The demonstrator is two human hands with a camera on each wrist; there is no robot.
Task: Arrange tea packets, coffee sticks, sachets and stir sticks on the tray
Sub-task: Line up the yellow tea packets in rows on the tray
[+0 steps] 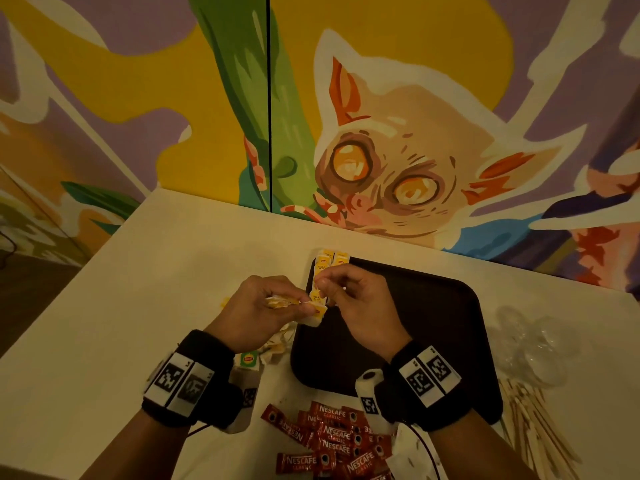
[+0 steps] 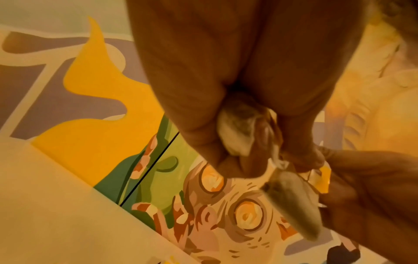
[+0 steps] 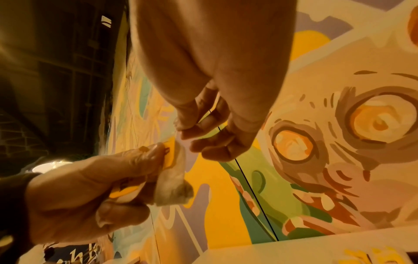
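Above the left edge of the dark tray (image 1: 433, 306), my left hand (image 1: 304, 306) grips a small bunch of tea bags. One bag (image 2: 237, 132) is bunched in its palm. Another tea bag (image 2: 291, 200) hangs from its fingers with a yellow tag (image 2: 323, 180). My right hand (image 1: 323, 284) pinches the top corner of that hanging tea bag (image 3: 174, 185) between thumb and forefinger. A row of yellow tea packets (image 1: 329, 263) lies along the tray's far left edge, partly hidden by my hands.
Red coffee sticks (image 1: 332, 441) lie heaped on the table near me. Wooden stir sticks (image 1: 533, 420) and crumpled clear plastic (image 1: 533, 344) are right of the tray. Loose tea bags (image 1: 273, 346) and a green-tagged one (image 1: 249, 358) sit under my left wrist. A painted wall stands behind.
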